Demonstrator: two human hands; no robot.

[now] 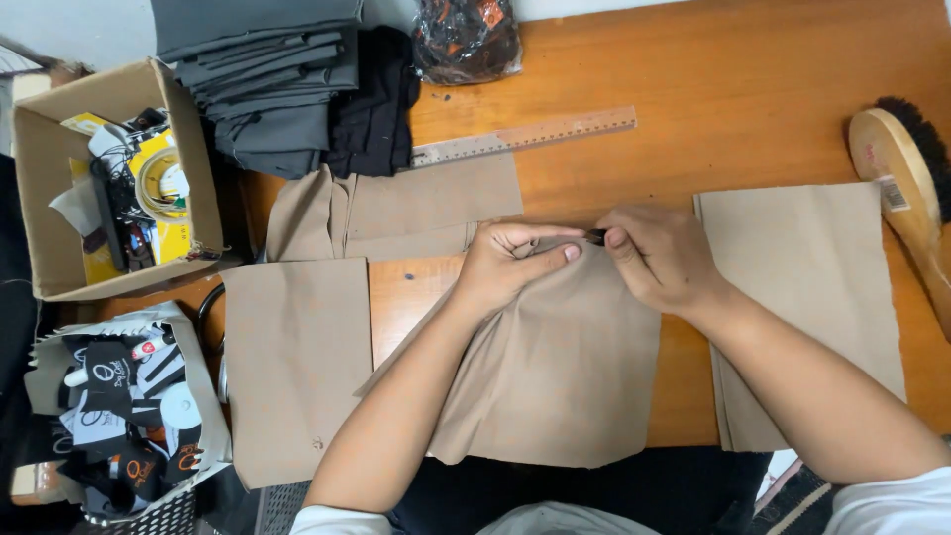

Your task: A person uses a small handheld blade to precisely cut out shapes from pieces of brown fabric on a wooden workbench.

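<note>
Tan fabric piece lies mid-table in front of you; your left hand pinches its top edge, fingers curled tight to keep it taut. Your right hand grips a small dark tool at that edge. More tan pieces flank it, metal ruler behind.

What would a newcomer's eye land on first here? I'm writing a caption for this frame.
First, the left hand and right hand pinching the top edge of a tan cloth piece at the table's middle. Then the stack of grey folded cloth at the top left, and the wooden brush at the right edge.
</note>
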